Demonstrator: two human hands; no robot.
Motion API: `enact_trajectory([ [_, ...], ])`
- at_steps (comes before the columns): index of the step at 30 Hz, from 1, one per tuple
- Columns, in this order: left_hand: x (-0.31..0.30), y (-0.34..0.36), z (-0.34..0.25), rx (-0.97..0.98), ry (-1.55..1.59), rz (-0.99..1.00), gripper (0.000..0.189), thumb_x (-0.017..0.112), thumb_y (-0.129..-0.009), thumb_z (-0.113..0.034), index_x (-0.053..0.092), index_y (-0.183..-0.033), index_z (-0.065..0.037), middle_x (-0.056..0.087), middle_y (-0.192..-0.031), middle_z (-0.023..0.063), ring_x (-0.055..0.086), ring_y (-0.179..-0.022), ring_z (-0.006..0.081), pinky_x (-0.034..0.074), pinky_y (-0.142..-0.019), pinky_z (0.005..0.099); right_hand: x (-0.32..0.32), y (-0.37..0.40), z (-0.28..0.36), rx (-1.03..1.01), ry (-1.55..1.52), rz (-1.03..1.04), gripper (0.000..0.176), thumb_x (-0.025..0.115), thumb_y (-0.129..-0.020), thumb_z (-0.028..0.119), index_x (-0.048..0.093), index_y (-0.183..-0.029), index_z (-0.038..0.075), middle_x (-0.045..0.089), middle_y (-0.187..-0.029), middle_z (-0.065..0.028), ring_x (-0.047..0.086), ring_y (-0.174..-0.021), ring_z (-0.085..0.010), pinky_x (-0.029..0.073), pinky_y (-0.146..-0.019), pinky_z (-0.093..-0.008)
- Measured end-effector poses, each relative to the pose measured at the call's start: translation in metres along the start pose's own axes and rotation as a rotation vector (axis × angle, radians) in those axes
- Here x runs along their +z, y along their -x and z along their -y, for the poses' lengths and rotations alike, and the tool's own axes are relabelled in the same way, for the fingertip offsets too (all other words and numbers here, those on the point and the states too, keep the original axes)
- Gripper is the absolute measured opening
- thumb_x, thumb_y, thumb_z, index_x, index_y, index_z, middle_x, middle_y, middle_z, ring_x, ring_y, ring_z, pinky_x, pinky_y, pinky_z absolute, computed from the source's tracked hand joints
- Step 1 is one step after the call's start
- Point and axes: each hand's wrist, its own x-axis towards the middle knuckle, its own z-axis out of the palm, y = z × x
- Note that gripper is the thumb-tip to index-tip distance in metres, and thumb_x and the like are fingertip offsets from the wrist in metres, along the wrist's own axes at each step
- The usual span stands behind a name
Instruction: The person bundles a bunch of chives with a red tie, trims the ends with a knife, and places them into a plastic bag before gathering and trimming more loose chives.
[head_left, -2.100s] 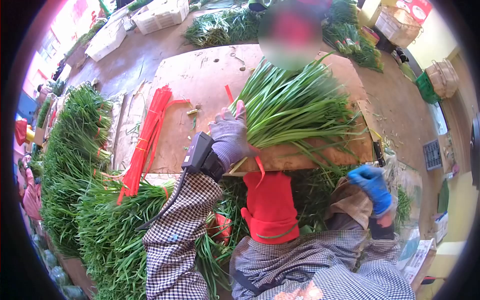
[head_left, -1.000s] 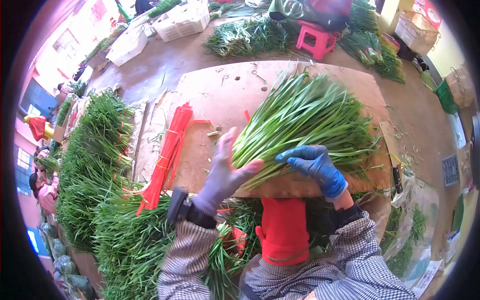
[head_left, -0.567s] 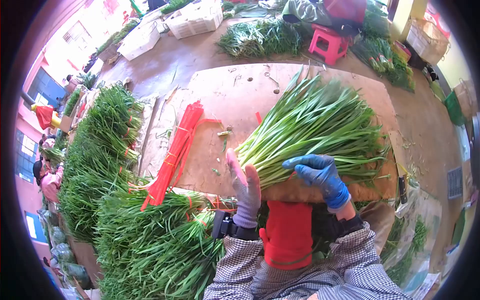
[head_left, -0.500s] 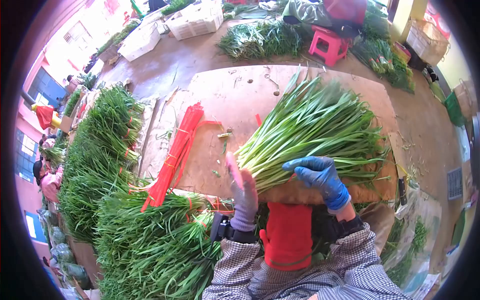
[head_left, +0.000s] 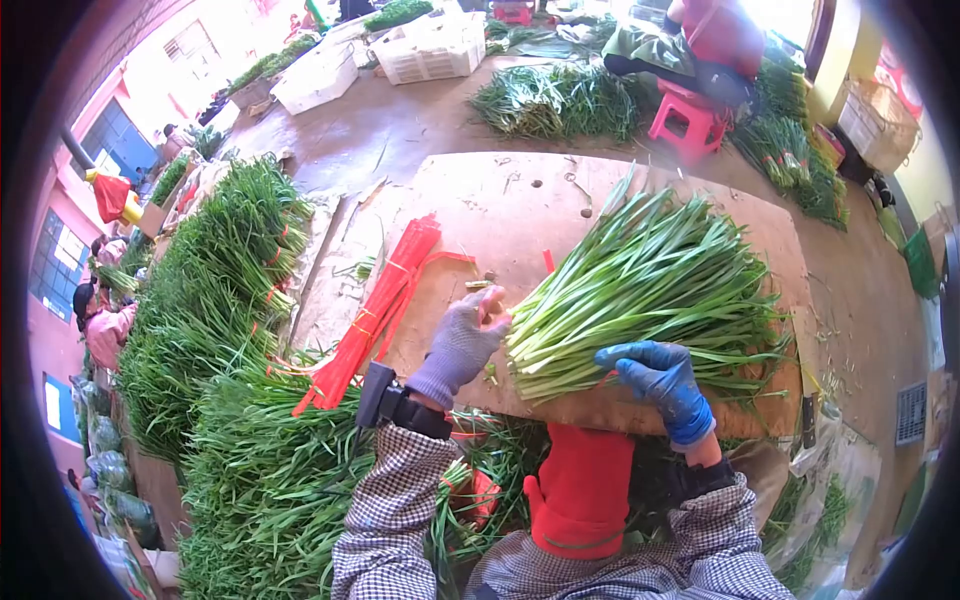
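Observation:
A loose bunch of long green leaves like garlic chives (head_left: 640,290) lies on the wooden board (head_left: 480,210), pale stem ends to the left. My left hand (head_left: 465,340), in a purple-grey glove, is beside those ends, fingers curled, a gap between thumb and fingertips and nothing visible in it. My right hand (head_left: 662,385), in a blue glove, is at the bunch's near side with thumb and forefinger pinched. A thin bit of red strip (head_left: 606,379) shows at its fingertips; the rest is hidden. Left of my left hand lies a bundle of red strips (head_left: 385,300).
Tied bunches of greens (head_left: 220,300) are heaped along the board's left side. A knife (head_left: 809,420) lies at the right edge. Beyond the board are a pink stool (head_left: 690,120) with a seated person, more greens (head_left: 560,100) and white crates (head_left: 430,50).
My left hand has gone from upright with straight fingers to curled at the stem ends. My right hand keeps its pinch by the bunch. The view has shifted slightly.

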Motion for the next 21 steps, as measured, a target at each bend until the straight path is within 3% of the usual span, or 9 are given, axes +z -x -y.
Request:
enact_trajectory([
  [2,-0.002,-0.017,0.01,0.208,-0.256,-0.099,0.049,0.066,-0.089,-0.017,0.049,-0.131,0.003,0.061,-0.117,0.0135,0.058,-0.109,0.0185,0.045,-0.096,0.0307,0.0,0.0,0.007,0.061,0.011,-0.011,0.02,0.06,-0.088,0.005,0.072,-0.105,0.005,0.071,-0.092,0.0007,0.053,-0.065,-0.001,0.043,-0.054,-0.0175],
  [6,0.0,-0.029,-0.013,0.15,0.01,-0.053,0.075,0.074,-0.083,-0.034,0.04,-0.138,0.003,0.051,-0.132,0.0226,0.051,-0.122,0.028,0.04,-0.103,0.0372,0.002,0.001,0.012,0.072,0.005,-0.01,0.02,0.06,-0.088,0.006,0.072,-0.104,0.004,0.07,-0.09,0.0014,0.052,-0.064,-0.0011,0.043,-0.055,-0.0175],
  [8,0.006,-0.015,-0.07,0.418,-0.487,0.083,0.106,0.077,-0.069,-0.059,0.032,-0.142,0.004,0.038,-0.141,0.0292,0.04,-0.131,0.0378,0.032,-0.108,0.0439,0.001,0.0,0.018,0.08,0.009,0.012,0.02,0.06,-0.088,0.007,0.072,-0.104,0.004,0.07,-0.09,0.0012,0.052,-0.064,-0.0011,0.043,-0.055,-0.0176],
  [10,0.029,-0.008,-0.097,0.394,-0.766,0.196,0.127,0.075,-0.053,-0.075,0.03,-0.143,0.003,0.031,-0.142,0.0344,0.03,-0.134,0.048,0.026,-0.11,0.0507,0.001,0.0,0.022,0.108,0.02,0.011,0.021,0.059,-0.088,0.007,0.072,-0.104,0.003,0.07,-0.09,0.0008,0.051,-0.062,-0.001,0.042,-0.055,-0.0179],
  [11,0.043,-0.008,-0.091,0.414,-0.906,0.22,0.136,0.072,-0.049,-0.08,0.022,-0.147,-0.001,0.028,-0.143,0.0378,0.03,-0.132,0.0522,0.025,-0.109,0.0547,0.002,0.001,0.022,0.109,0.002,-0.005,0.022,0.058,-0.087,0.006,0.072,-0.104,0.003,0.07,-0.09,0.0006,0.051,-0.062,-0.0011,0.042,-0.055,-0.0178],
  [14,0.065,-0.007,-0.068,0.381,-1.08,0.25,0.137,0.076,-0.049,-0.073,0.015,-0.15,-0.004,0.031,-0.143,0.0318,0.033,-0.131,0.05,0.029,-0.106,0.0564,-0.007,0.004,0.016,0.121,-0.014,-0.011,0.024,0.056,-0.086,0.003,0.071,-0.105,0.002,0.07,-0.09,-0.0001,0.051,-0.063,-0.0012,0.043,-0.056,-0.018],
  [16,0.064,-0.007,-0.062,0.357,-1.041,0.286,0.135,0.08,-0.051,-0.066,0.011,-0.151,-0.009,0.026,-0.146,0.0326,0.032,-0.133,0.0495,0.031,-0.105,0.0567,-0.016,0.01,0.006,0.053,0.051,0.004,0.022,0.058,-0.083,0.007,0.071,-0.099,-0.002,0.071,-0.095,-0.0081,0.063,-0.083,-0.0105,0.05,-0.076,-0.0237],
  [18,0.058,-0.01,-0.061,0.406,-0.965,0.391,0.14,0.082,-0.05,-0.066,0.006,-0.151,-0.004,0.021,-0.145,0.0387,0.028,-0.133,0.0533,0.03,-0.107,0.056,-0.025,0.018,-0.003,0.041,0.017,0.008,0.023,0.057,-0.084,0.002,0.07,-0.102,-0.001,0.071,-0.096,-0.0061,0.063,-0.082,-0.0087,0.051,-0.074,-0.0231],
  [21,0.06,-0.01,-0.067,0.393,-0.986,0.413,0.139,0.085,-0.051,-0.057,0.004,-0.151,-0.004,0.019,-0.146,0.0382,0.03,-0.132,0.0534,0.032,-0.106,0.0562,-0.027,0.019,-0.007,0.036,-0.043,0.023,0.025,0.055,-0.084,-0.003,0.07,-0.105,-0.001,0.07,-0.098,-0.0048,0.063,-0.086,-0.0084,0.052,-0.075,-0.0232],
])
